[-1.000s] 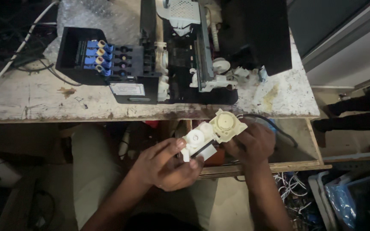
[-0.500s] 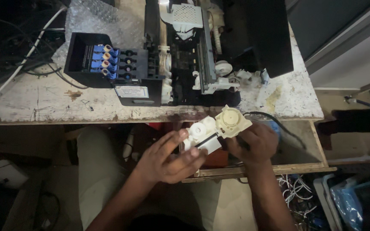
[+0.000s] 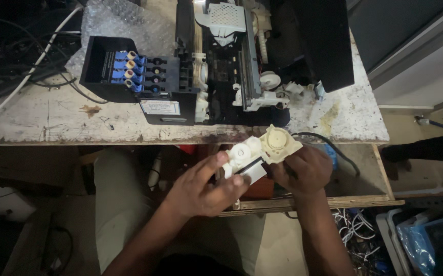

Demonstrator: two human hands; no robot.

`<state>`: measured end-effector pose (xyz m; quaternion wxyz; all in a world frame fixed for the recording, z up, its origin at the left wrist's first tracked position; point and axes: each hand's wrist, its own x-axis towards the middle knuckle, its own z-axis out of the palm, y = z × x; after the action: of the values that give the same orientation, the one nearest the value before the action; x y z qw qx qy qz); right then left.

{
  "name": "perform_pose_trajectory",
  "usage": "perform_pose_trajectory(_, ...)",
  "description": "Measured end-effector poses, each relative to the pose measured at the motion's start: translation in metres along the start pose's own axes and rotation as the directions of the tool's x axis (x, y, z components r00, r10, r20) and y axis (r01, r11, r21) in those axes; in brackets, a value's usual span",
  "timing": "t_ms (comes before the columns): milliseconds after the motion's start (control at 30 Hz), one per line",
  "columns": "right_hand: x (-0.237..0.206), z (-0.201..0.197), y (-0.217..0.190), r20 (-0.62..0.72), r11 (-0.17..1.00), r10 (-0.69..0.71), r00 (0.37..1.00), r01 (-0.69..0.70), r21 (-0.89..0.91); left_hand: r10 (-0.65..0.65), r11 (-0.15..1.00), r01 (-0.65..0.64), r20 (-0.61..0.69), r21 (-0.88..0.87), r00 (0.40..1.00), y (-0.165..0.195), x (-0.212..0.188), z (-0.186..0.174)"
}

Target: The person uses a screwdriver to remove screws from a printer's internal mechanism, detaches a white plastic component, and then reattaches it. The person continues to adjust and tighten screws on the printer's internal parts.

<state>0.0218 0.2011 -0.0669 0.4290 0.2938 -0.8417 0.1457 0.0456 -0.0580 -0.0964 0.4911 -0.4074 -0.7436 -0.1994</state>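
Both hands hold a small white and cream plastic gear assembly (image 3: 260, 152) over an open wooden drawer (image 3: 329, 202), just below the bench edge. My left hand (image 3: 201, 186) grips its lower left side, thumb against a white round wheel. My right hand (image 3: 303, 168) supports its right side under a cream round cap. On the bench above lies a dismantled black printer (image 3: 216, 66) with its insides exposed and a row of blue ink ports (image 3: 129, 71) at its left.
The worn white bench top (image 3: 42, 120) carries bubble wrap (image 3: 124, 20) at the back and cables (image 3: 22, 76) at the left. A black panel (image 3: 324, 41) stands at the back right. Loose wires (image 3: 357, 230) and a blue bag (image 3: 426, 240) lie on the floor at the right.
The view has shifted slightly, so bench and printer sit a little lower. The hands keep the plastic assembly in the same grip, with small finger adjustments.
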Motion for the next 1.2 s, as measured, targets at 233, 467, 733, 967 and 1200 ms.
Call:
perform_pose_trajectory(233, 0.002, 0.002, 0.004, -0.066, 0.994, -0.087, 0.994, 0.091, 0.067, -0.155, 0.988, 0.155, 0.070, 0.007, 0.985, 0.005, 0.005, 0.004)
perform_pose_trajectory(467, 0.004, 0.002, 0.003, -0.061, 0.990, -0.076, 0.995, 0.083, 0.114, -0.357, 0.885, 0.373, 0.109, -0.278, 0.928, 0.010, 0.003, 0.006)
perform_pose_trajectory(733, 0.005, 0.004, 0.001, -0.071, 0.991, -0.096, 0.993, 0.102, 0.086, -0.372, 0.857, 0.377, 0.084, -0.351, 0.924, 0.009, 0.005, 0.003)
perform_pose_trajectory(967, 0.005, 0.008, 0.003, -0.108, 0.992, -0.106, 0.989, 0.113, 0.063, -0.416, 0.830, 0.415, 0.083, -0.372, 0.906, 0.007, 0.005, 0.007)
perform_pose_trajectory(1200, 0.009, 0.003, 0.000, -0.087, 0.988, -0.103, 0.991, 0.112, 0.103, -0.414, 0.827, 0.405, 0.065, -0.391, 0.908, 0.007, 0.005, 0.010)
